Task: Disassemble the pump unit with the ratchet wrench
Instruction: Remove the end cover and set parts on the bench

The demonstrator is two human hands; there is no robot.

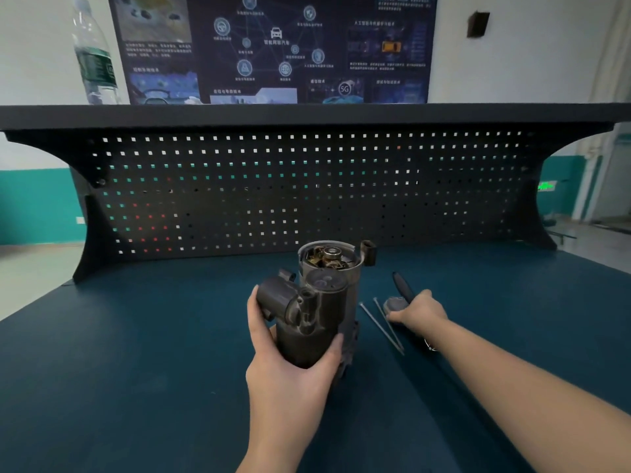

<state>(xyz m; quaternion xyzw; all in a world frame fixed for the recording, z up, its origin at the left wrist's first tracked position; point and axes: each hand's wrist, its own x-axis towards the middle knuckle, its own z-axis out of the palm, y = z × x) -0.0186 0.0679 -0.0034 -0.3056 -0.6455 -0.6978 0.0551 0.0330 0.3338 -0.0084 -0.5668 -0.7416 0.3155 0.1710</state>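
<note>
We are gripping the pump [316, 312] upright in our left hand [290, 367], fingers curled round its dark body. Our right hand [418, 310] is pinching a grey cap [393, 304] just right of it, beside two long bolts [384, 327] and the wrench [403, 286]. Open bench [136, 353] is lying leftward.

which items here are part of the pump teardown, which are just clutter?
Job:
pump unit, gripped by left hand
ratchet wrench
two long bolts
grey cap under right hand

Lying about:
water bottle on shelf
</note>
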